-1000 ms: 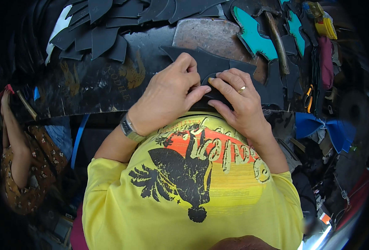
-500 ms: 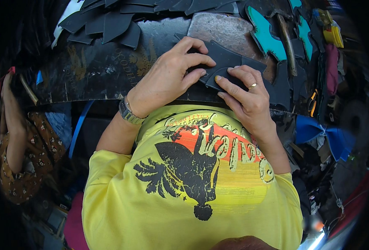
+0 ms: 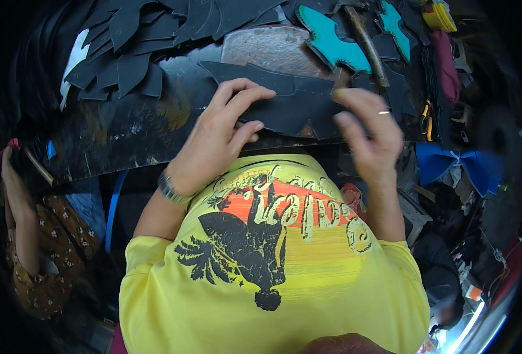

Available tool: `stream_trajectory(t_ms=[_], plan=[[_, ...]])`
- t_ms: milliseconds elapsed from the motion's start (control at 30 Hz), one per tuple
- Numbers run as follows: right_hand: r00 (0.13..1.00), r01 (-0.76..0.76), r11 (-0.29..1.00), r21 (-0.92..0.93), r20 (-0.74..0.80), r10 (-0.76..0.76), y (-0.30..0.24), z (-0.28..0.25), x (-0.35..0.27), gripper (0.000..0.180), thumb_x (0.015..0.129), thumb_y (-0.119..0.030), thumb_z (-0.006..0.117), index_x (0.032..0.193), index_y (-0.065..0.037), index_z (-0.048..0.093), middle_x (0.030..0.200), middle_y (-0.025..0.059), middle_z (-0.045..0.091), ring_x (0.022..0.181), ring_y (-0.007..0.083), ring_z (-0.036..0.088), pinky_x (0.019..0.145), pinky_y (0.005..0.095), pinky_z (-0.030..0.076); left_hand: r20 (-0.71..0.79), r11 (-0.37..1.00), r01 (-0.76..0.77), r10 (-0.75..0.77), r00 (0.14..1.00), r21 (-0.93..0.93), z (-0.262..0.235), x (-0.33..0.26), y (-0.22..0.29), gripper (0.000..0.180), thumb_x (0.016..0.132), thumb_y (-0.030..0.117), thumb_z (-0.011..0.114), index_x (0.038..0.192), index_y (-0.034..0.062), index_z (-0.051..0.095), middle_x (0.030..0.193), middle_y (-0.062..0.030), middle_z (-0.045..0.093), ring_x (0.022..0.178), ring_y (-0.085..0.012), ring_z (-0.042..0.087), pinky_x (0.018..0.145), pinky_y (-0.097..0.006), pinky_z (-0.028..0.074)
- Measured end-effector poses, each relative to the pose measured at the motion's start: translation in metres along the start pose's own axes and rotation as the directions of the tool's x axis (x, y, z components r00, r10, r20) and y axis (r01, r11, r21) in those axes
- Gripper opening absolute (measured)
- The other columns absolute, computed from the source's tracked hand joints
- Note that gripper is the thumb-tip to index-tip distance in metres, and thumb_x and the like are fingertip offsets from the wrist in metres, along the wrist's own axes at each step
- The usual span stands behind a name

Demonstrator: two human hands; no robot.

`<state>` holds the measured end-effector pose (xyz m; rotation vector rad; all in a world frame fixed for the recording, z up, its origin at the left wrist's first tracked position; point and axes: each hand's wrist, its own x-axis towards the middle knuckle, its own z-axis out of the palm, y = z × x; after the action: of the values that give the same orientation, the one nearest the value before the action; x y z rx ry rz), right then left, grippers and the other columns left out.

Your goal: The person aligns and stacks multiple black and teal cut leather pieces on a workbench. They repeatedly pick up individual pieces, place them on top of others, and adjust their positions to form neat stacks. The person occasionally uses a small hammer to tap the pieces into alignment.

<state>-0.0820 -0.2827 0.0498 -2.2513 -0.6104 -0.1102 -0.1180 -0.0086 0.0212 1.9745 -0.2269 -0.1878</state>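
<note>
Head view, left hand (image 3: 222, 138): palm down, fingers spread and bent, tips pressing the left part of a dark cut piece (image 3: 290, 100); open, not closed round anything.
Left wrist: metal watch (image 3: 171, 190) just behind the hand.
Right hand (image 3: 370, 133): fingers curled, thumb and forefinger pinching the right end of the same piece; ring on one finger; motion-blurred, exact grip hard to read.
Cut piece: long, flat, black, notched outline; lying across the near part of the bench (image 3: 125, 135), stretched between both hands, left hand on top of it, right hand at its far end.
Beyond the piece: brownish worn slab (image 3: 273, 50), touching or just under the piece's far edge; cannot tell which.
Further out, left: heap of black cut pieces (image 3: 131, 41), overlapping, near the bench's far left.
Further out, right: two teal cut pieces (image 3: 332, 41), a wooden-handled tool (image 3: 364, 44) lying between them, head cut off by the upper rim.
Right edge: blue bow-shaped piece (image 3: 455, 168), well apart from the hands; a yellow thing (image 3: 439, 15) at the top, too small to name.
Below the hands: yellow printed shirt (image 3: 284, 265), hiding the bench's near edge and the lap.
Lower left: another person's arm in a patterned sleeve (image 3: 37, 265), partly cut off by the dark rim.
Rim: dark, bent, details lost.
</note>
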Motion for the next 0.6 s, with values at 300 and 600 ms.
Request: stream_trajectory(t_ms=[300, 600], plan=[[0.939, -0.337, 0.796, -0.503, -0.111, 0.327, 0.031, -0.015, -0.009, 0.057, 0.086, -0.022, 0.079, 0.137, -0.009, 0.058, 0.111, 0.0165, 0.070, 0.108, 0.0361, 0.064, 0.091, 0.0461, 0.051, 0.039, 0.810, -0.325, 0.351, 0.936, 0.488, 0.014, 0.045, 0.026, 0.044, 0.087, 0.026, 0.080, 0.124, 0.0076, 0.066, 0.126, -0.0129, 0.063, 0.076, -0.0303, 0.069, 0.072, -0.037, 0.056], [0.826, -0.555, 0.829, -0.064, -0.163, 0.540, 0.044, -0.019, -0.020, 0.054, 0.086, -0.004, 0.075, 0.137, -0.012, 0.059, 0.089, 0.0061, 0.059, 0.072, 0.0151, 0.056, 0.068, 0.0304, 0.049, 0.186, 0.965, -0.252, 0.235, 0.954, 0.070, 0.015, 0.058, 0.004, 0.026, 0.085, 0.011, 0.080, 0.103, 0.0007, 0.064, 0.089, -0.0099, 0.072, 0.083, -0.0270, 0.070, 0.078, -0.032, 0.054]])
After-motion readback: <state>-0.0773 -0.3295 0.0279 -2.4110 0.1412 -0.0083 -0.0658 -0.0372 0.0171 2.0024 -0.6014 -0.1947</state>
